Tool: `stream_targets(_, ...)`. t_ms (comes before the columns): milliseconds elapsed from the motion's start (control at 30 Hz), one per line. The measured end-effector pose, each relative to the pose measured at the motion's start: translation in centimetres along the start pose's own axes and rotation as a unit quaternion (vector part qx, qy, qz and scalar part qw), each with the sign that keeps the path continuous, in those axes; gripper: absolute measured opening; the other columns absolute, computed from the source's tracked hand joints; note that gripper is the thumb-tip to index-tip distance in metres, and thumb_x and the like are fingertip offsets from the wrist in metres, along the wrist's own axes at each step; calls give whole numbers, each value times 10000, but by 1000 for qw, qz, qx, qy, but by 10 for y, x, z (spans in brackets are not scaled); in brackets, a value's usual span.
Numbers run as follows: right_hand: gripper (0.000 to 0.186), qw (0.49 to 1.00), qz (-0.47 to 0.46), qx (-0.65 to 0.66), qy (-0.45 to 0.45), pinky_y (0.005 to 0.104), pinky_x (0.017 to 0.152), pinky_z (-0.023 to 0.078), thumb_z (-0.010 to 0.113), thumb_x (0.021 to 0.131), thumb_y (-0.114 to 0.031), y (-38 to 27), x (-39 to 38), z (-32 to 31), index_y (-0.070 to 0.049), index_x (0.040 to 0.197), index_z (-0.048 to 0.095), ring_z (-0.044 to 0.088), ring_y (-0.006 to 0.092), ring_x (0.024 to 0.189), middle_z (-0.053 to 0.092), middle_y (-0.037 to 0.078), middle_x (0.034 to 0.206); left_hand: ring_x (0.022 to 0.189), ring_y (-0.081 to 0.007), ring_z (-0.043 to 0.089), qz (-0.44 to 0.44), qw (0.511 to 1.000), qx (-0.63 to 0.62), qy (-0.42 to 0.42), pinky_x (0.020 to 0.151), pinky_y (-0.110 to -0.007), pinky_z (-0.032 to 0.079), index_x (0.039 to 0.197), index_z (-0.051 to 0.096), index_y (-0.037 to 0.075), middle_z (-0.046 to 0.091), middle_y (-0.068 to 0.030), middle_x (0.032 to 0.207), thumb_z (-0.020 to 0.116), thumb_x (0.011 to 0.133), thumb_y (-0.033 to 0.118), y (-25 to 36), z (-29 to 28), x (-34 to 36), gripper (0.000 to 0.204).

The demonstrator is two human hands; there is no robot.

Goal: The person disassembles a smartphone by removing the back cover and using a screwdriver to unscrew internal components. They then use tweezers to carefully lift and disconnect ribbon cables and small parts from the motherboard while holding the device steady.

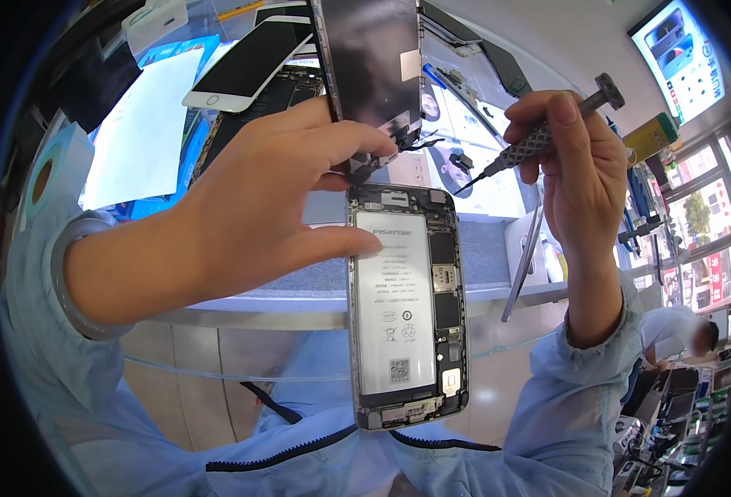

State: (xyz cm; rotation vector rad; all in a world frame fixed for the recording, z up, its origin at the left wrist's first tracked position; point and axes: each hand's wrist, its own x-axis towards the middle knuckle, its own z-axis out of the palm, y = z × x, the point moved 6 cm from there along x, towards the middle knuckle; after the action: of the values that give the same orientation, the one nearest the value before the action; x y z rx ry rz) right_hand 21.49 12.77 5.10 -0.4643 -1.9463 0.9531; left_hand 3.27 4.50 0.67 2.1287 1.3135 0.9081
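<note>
An opened phone (407, 306) hangs toward me past the table's front edge, with its white battery (394, 331) and inner boards bare. Its screen panel (369, 66) stands lifted at the top end, dark inner side facing me. My left hand (274, 186) grips the phone there, fingers at the lower edge of the panel and thumb on the battery's left side. My right hand (576, 157) is closed round a grey precision screwdriver (531, 145). Its thin tip points down-left, just above the phone's upper right corner. A small dark part (461, 161) is by the tip.
A white-framed phone (249, 66) lies on the table at the back left, beside a white paper sheet (143, 124). A roll of tape (50, 174) stands at far left. A metal strip (524, 261) leans by the front edge. Another person (672, 335) sits at far right.
</note>
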Motion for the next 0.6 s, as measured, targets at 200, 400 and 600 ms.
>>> stream_targets(200,358,999,7,-22,-40,156,489,398,477,985,-298,1,-2,4,21,951,634,518,46,559,623,80,780,1058,-222,583,21,1000,-14,12,897,-316,548,1198,547,30,490,-105,1154,822,644,48,2,0,2,619)
stream_targets(400,382,998,2,-37,-58,161,495,413,445,998,-305,1,-2,4,33,977,623,527,51,582,620,97,806,1061,-225,581,28,999,-12,22,890,-309,552,1192,551,28,495,-106,1147,824,641,47,4,-1,0,616)
stream_targets(600,277,1000,-5,-8,-18,149,487,387,565,950,-272,3,-2,3,-13,931,663,528,37,553,630,31,736,1063,-229,581,33,999,-12,19,890,-316,554,1192,548,25,495,-108,1148,825,639,49,3,0,2,619)
